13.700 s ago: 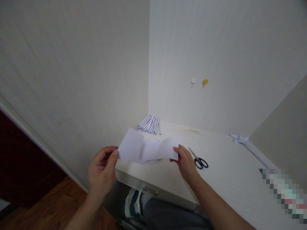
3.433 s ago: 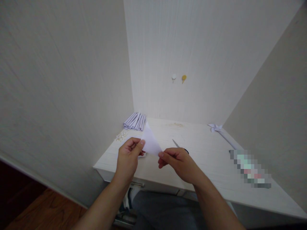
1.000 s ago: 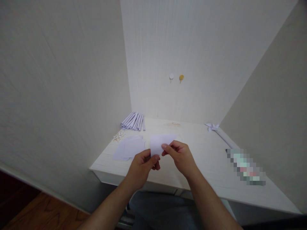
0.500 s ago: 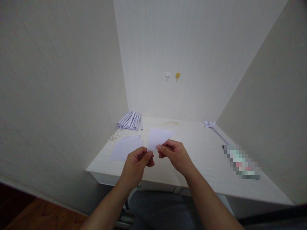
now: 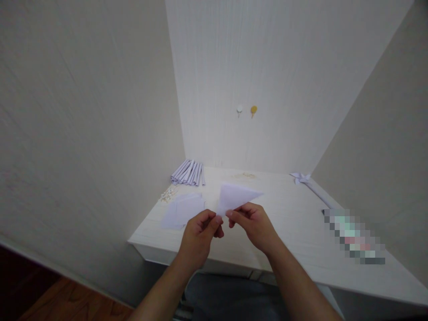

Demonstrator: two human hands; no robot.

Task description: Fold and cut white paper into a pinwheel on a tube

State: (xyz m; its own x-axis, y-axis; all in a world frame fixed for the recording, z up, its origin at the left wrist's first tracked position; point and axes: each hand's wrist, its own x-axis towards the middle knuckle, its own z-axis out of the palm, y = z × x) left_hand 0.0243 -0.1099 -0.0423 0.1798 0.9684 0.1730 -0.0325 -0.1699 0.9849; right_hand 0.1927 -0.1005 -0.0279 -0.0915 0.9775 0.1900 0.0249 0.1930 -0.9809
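Both hands hold one small white paper triangle [image 5: 236,196] in the air above the white desk [image 5: 290,227]. My left hand [image 5: 199,232] pinches its lower corner between thumb and forefinger. My right hand [image 5: 253,223] pinches the same corner from the right, fingers curled. The triangle's wide side points up and to the right. Flat white paper pieces [image 5: 183,209] lie on the desk just left of my left hand.
A bundle of rolled white paper strips [image 5: 188,172] lies at the desk's back left corner, with small pale bits [image 5: 167,194] in front of it. A long white paper roll [image 5: 312,188] runs along the right wall. Two round hooks [image 5: 246,110] sit on the back wall.
The paper, held wide between both hands at first, is now a small folded triangle. Over the last second my hands have stayed pinched at its lower corner while it turned slightly.
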